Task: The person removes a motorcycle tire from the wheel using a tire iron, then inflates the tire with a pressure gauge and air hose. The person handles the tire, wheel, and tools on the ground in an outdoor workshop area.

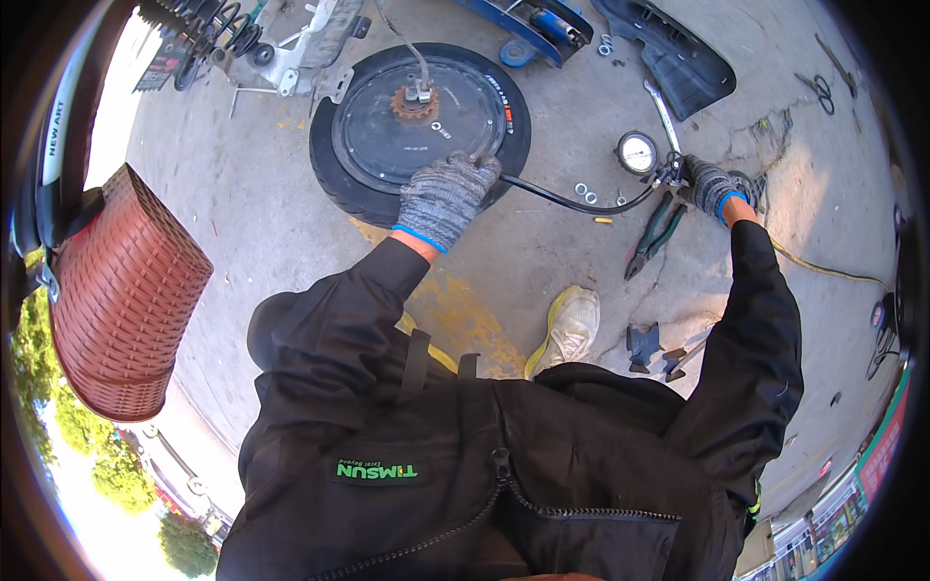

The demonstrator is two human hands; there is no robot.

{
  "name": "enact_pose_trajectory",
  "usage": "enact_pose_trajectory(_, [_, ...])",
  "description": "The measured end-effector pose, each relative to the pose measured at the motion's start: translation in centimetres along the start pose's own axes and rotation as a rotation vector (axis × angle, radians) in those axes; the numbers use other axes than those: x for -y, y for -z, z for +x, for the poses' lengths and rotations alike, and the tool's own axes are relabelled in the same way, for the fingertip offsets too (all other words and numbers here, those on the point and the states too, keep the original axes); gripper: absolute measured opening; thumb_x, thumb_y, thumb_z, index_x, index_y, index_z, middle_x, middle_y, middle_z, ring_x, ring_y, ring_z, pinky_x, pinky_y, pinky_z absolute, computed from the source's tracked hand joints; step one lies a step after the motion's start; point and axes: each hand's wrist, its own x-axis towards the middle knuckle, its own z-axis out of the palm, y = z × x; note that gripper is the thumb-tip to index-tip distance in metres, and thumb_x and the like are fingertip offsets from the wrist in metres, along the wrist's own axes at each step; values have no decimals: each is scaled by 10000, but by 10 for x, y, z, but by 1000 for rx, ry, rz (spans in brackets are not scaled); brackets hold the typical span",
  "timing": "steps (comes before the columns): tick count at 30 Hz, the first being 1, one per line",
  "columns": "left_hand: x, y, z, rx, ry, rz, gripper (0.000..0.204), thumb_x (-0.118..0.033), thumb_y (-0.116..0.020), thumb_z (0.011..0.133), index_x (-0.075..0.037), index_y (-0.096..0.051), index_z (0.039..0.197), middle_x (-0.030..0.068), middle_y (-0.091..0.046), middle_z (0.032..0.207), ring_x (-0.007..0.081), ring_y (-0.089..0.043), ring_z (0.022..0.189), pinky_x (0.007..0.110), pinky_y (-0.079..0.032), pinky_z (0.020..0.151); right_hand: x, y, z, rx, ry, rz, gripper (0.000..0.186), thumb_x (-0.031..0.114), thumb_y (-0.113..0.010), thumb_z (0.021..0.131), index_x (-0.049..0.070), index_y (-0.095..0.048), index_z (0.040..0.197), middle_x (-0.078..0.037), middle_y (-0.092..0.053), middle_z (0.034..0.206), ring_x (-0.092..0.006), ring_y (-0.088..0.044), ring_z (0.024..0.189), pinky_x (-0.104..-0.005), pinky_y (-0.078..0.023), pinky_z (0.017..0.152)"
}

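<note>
A black hub-motor wheel (373,145) with a rusty sprocket (415,104) lies flat on the ground in front of me. My left hand (449,198), in a grey knitted glove, is closed around the end of a black air hose (562,200) at the wheel's near right side; the hose tip and whatever it meets are hidden under the fingers. To the right, my gloved right hand (714,187) grips a tyre inflator (670,172) by its handle. Its round white gauge (637,153) faces up. The black hose runs from the inflator to my left hand.
Pliers (651,237) with dark green handles, a wrench (665,116) and several washers (586,193) lie near the hose. A black plastic cover (671,58) and a blue frame part (531,31) sit farther off. A brown woven basket (126,290) hangs at left. A yellowish hose (823,266) trails right.
</note>
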Motion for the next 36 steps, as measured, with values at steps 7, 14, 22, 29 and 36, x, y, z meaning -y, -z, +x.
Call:
enact_pose_trajectory(7, [0, -2, 3, -28, -32, -40, 332, -175, -489, 950, -171, -584, 1268, 145, -652, 1068, 305, -685, 970, 442, -562, 782, -6, -3, -3, -1, -21, 3, 643, 230, -772, 779, 2, -525, 1327, -237, -641, 1234, -383, -615, 1172, -427, -498, 991])
enact_pose_trajectory(14, [-1, 2, 1, 3, -1, -17, 330, -173, -484, 953, -171, -585, 1268, 161, -654, 1062, 313, -692, 952, 437, -566, 767, -4, -4, -1, -12, -43, -16, 663, 238, -767, 787, 2, -511, 1351, -238, -629, 1260, -381, -606, 1190, -423, -491, 1002])
enact_pose_trajectory(22, [0, 1, 2, -21, -25, -58, 337, -167, -484, 951, -166, -590, 1271, 164, -654, 1095, 318, -686, 978, 443, -562, 797, -3, 3, -5, -7, -45, -22, 696, 223, -763, 793, -12, -484, 1385, -238, -610, 1297, -378, -594, 1209, -417, -478, 1025])
enact_pose_trajectory(29, [2, -2, 0, -10, -20, -56, 349, -165, -482, 950, -158, -593, 1281, 154, -656, 1137, 312, -676, 1015, 442, -556, 833, 7, 5, 2, 41, -76, -54, 779, 196, -779, 784, -17, -429, 1446, -216, -579, 1370, -334, -587, 1242, -379, -469, 1053])
enact_pose_trajectory(36, [0, 0, -2, -16, -9, -48, 344, -162, -483, 949, -160, -600, 1273, 153, -670, 1103, 311, -678, 1014, 436, -554, 844, 1, 0, 8, 39, -60, 1, 765, 161, -788, 764, -14, -449, 1427, -224, -594, 1347, -340, -601, 1220, -381, -479, 1042])
